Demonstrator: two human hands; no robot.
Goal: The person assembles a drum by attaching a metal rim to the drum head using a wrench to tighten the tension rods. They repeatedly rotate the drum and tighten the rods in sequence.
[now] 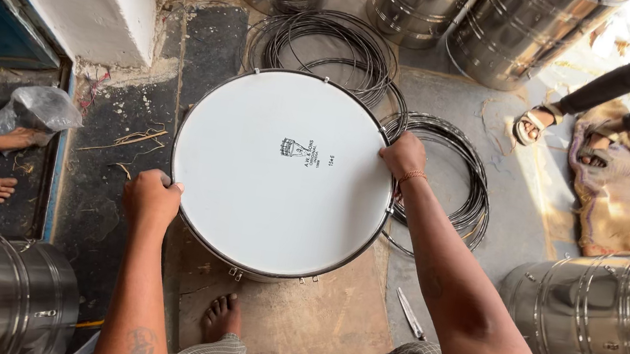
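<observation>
A single camera sat on the person's head and looked almost straight down, close enough that both forearms ran up from the bottom edge to the hands (pixel 273 179). The left hand (pixel 151 197) and right hand (pixel 403 155) lay near the middle of the picture, with the white drum (pixel 263 194) between them filling the centre. The floor (pixel 456 106) spread beyond the hands to every edge. No second view shared the scene.

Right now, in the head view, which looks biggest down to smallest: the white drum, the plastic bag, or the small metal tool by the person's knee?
1. White drum, by far the largest.
2. Plastic bag.
3. Metal tool, smallest.
All rest at floor level, so this order seems safe.
</observation>
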